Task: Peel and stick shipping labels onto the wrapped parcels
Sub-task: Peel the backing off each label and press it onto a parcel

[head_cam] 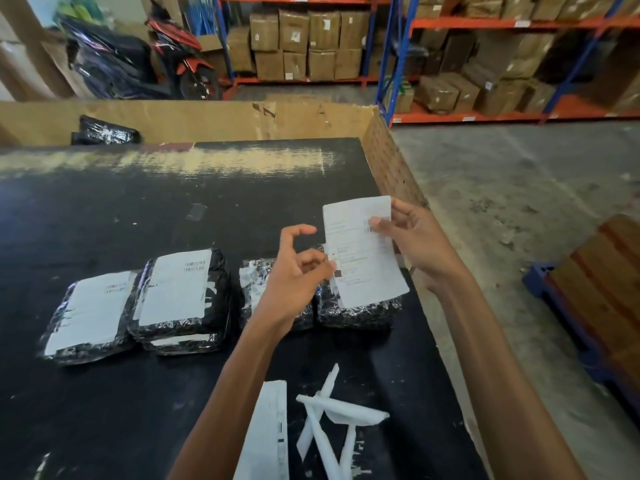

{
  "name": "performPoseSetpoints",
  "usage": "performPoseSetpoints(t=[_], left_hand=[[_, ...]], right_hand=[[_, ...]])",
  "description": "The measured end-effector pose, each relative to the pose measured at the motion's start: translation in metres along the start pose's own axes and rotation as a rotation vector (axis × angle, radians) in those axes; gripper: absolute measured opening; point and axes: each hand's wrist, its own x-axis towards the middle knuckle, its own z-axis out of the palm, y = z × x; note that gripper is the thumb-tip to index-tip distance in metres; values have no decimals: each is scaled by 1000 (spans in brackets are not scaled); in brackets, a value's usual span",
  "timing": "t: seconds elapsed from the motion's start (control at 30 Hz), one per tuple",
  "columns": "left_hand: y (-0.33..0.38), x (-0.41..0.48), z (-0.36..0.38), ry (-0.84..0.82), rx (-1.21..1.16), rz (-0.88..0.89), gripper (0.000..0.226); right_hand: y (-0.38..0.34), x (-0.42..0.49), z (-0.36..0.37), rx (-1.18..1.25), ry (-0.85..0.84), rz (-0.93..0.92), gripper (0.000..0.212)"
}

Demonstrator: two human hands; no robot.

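A white shipping label [360, 251] is held upright above the black table [138, 209]. My right hand [412, 237] pinches its upper right part. My left hand [298, 275] picks at its lower left edge with fingertips. Below the label lies a black wrapped parcel [356, 311] with a bare top. Beside it, partly behind my left hand, lies another parcel [256, 282]. Further left, two parcels carry white labels: one on a stack [176, 289] and one at the far left [90, 317].
Peeled backing strips [332, 417] and a white label sheet [266, 434] lie at the near edge. A cardboard bin [207, 123] behind the table holds another black parcel [104, 131]. Shelves of boxes, a motorbike [180, 53] and a wooden pallet [602, 289] surround the table.
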Motion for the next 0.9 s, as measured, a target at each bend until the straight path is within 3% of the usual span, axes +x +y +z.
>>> performPoseSetpoints(t=[0.13, 0.23, 0.33, 0.4, 0.9], left_hand=[[-13, 8, 5, -3, 41, -32, 52], [-24, 19, 10, 42, 79, -77, 48], [-35, 34, 11, 76, 109, -112, 44], [-43, 43, 11, 77, 164, -117, 42], [-80, 67, 24, 106, 580, -99, 35]], right_hand=[[27, 17, 1, -138, 128, -1, 30], [51, 30, 3, -306, 205, -27, 19], [71, 44, 2, -324, 262, 38, 49], [81, 53, 0, -321, 286, 58, 57], [135, 63, 11, -636, 362, -10, 31]])
